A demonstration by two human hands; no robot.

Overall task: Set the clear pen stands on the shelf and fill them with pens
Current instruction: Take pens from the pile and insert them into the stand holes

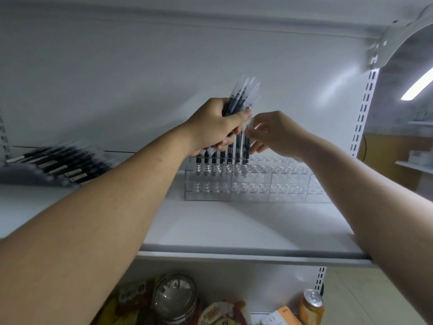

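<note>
1. The clear pen stands point(257, 184) stand side by side at the back of the shelf point(234, 226), so I judge the first part of the task done.
2. Only the back row of the leftmost stand is filled: a row of pens point(216, 158) stands upright there. The front holes and the other stands look without pens.
3. The left hand point(214, 127) grips a bundle of pens point(241, 97) tightly, just above this row.
4. The right hand point(276, 134) seems to pinch one pen point(245, 146) at the right end of the row; the blur makes this a little unsure.
5. Spare pens point(61, 163) lie at the left of the shelf.
6. In my judgement, most of the filling is left.
</note>
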